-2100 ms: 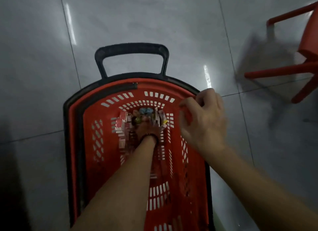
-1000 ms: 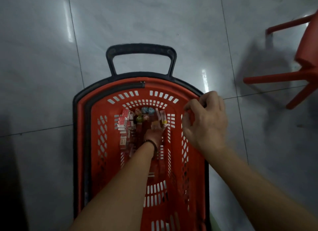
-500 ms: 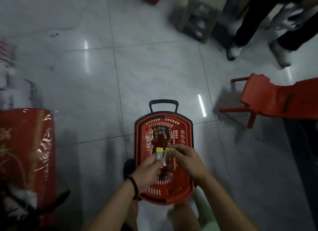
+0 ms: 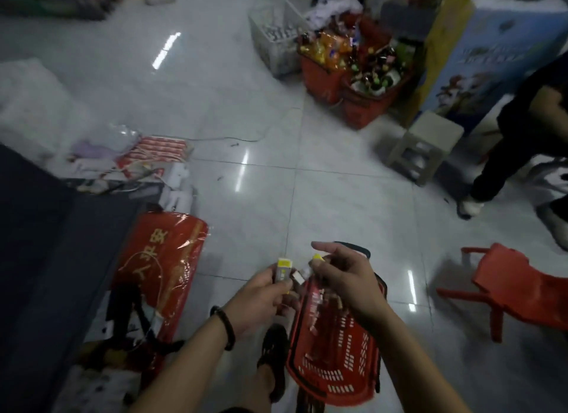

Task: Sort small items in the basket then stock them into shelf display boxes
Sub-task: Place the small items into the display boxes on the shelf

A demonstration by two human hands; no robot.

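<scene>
A red shopping basket (image 4: 338, 369) stands on the floor below my hands, with several small packets (image 4: 316, 302) at its far end. My left hand (image 4: 261, 292) grips a small yellow-topped box (image 4: 282, 269) above the basket's left rim. My right hand (image 4: 344, 277) pinches another small yellow-tipped item (image 4: 310, 266) right beside it, forefinger stretched out. The two items nearly touch between my hands.
A red wrapped bundle (image 4: 159, 274) lies at left beside a dark counter (image 4: 40, 274). A red chair (image 4: 516, 289) stands at right. A person's legs (image 4: 507, 166) and a beige stool (image 4: 427, 145) are further back, with stocked red baskets (image 4: 353, 77) behind.
My left hand came up out of the basket with a small box. My right hand left the basket rim and took an item. The view rose and tilted up to the room.
</scene>
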